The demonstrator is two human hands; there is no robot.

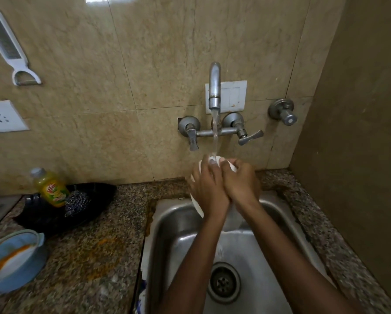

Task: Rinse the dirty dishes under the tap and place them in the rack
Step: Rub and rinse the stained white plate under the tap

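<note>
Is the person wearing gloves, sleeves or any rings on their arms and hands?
No gloves. The left hand and right hand are both bare, and so are the forearms, with no sleeves in view. I see no watch, bracelet or ring, though some fingers are hidden.

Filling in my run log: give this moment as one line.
step: rinsing | item: white ceramic dish | left hand: grips dish | right hand: grips dish | steel tap: running | rack: unseen
</note>
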